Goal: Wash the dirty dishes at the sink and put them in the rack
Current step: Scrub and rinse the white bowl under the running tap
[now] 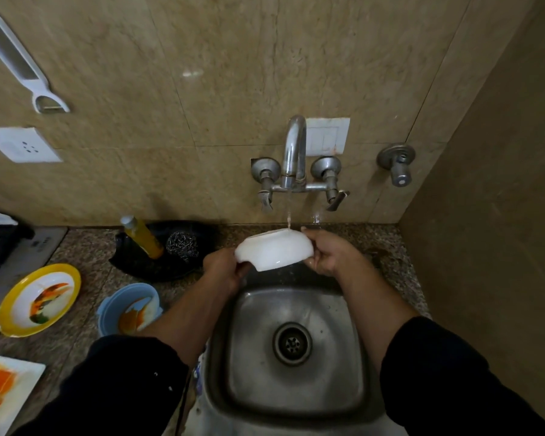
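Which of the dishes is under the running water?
The plain white bowl, held by left hand and right hand; the yellow plate, blue bowl and square plate sit stained on the counter.

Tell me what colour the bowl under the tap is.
The bowl is plain white, clearest in head view.

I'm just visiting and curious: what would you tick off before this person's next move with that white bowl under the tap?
1. Grip: the left hand and right hand each hold one side of the white bowl: ok.
2. Rinse: the water stream from the tap lands on the bowl's outside: ok.
3. Drips: the bowl is held above the far edge of the sink: ok.
4. Bowl's inside clean: cannot tell, it faces away.
5. Rack ready: cannot tell, no rack plainly in view.
6. All dishes done: not ok, the yellow-rimmed plate and blue bowl on the counter are smeared orange.
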